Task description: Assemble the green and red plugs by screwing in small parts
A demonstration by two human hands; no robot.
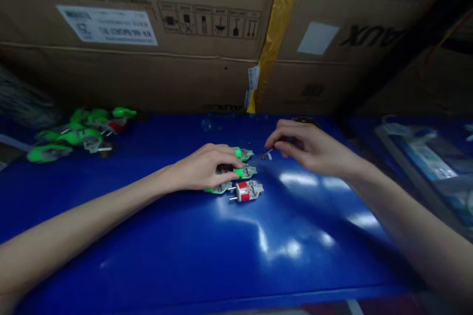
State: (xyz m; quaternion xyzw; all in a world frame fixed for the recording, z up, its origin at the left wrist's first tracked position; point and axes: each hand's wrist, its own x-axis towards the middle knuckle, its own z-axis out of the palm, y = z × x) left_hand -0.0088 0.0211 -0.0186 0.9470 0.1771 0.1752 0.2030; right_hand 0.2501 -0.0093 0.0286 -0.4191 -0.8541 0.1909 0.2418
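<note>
Green plug [244, 172] is located mid-table, plug face hidden under the fingers, narrow end aimed at 3 o'clock, grey inner parts exposed. Clock centred on it, 12 = far side.

Left hand [212, 167] comes in from 9; green plug is pinched between thumb and fingers and braced on the table. Thin metal tool [264, 154] is gripped in the fingertips of the right hand [309, 146], set between 2 and 3, fingers curled. Tool is slanted down toward the narrow end; whether contact is made can't be told.

For a clean job: grip is best kept behind the inner parts so sightline and tool path aren't blocked. Body should be kept flat and firm, since rocking would probably throw the tip off. Tool looks best guided by small finger motion with light pressure; a hard push could skid into loose parts or the other thumb. Steeper angle may be needed if the tip slips.

Second green plug [244, 153] is laid just beside at 12, third green plug [220, 188] at 8, partly covered by the hand. Red plug [249, 190] is laid at 6, pins toward 9. Small metal part [269, 156] is seen at 2, near the tool; easily knocked, so elbow room is advised.

Farther out: green pile [83, 130] is heaped between 9 and 10; cardboard boxes [185, 74] are stood along 12, behind the blue table [166, 256].
</note>
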